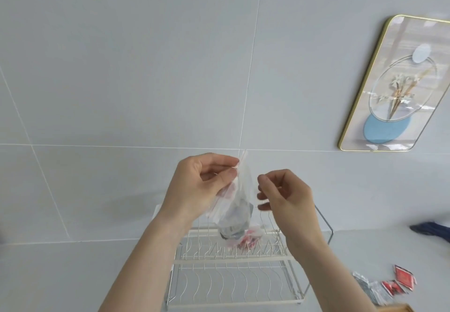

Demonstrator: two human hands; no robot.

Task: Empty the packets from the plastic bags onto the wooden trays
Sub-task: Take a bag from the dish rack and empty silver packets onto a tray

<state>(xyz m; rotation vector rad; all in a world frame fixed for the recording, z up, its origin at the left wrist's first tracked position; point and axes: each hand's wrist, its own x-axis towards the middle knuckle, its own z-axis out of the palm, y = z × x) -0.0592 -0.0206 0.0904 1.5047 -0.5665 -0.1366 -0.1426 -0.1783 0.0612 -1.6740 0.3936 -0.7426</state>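
I hold a clear plastic bag (pixel 239 204) up in front of the wall, with dark and red packets hanging in its bottom. My left hand (pixel 202 187) pinches the bag's top edge between thumb and fingers. My right hand (pixel 282 192) is just right of the bag, thumb and forefinger pinched together; whether they hold the bag's other edge is unclear. Red packets (pixel 403 280) and silvery packets (pixel 367 287) lie at the bottom right. A corner of a wooden tray (pixel 397 308) shows at the lower edge.
A white wire dish rack (pixel 233 275) stands on the grey counter right below my hands. A gold-framed picture (pixel 394 85) hangs on the tiled wall at the right. Something dark blue (pixel 431 230) lies at the far right edge.
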